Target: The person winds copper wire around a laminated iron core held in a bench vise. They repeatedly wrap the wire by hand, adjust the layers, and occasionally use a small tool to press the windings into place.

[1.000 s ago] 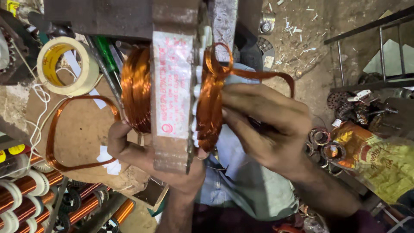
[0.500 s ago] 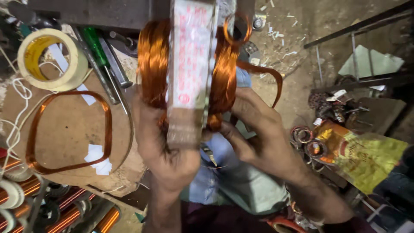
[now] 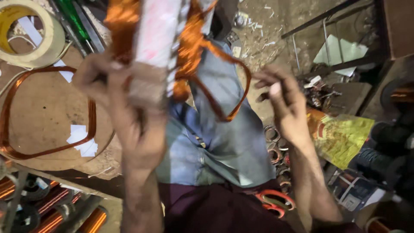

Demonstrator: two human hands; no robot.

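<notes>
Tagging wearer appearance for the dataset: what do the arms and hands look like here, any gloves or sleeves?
Both bare: no gloves on the left hand or right hand, and no sleeves on either forearm. No rings, watch or bands are visible, though the frame is motion-blurred.

A round wooden board [image 3: 43, 112] carries a copper wire loop [image 3: 47, 146] and tape roll [image 3: 36, 36].

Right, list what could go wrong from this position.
1. The left hand alone grips the coil former; the right hand is open and off it, so the former might tip or slip.
2. A copper wire loop hangs loose over the lap and could snag or kink.
3. The picture is blurred with motion, so windings may slide off the former.
</notes>
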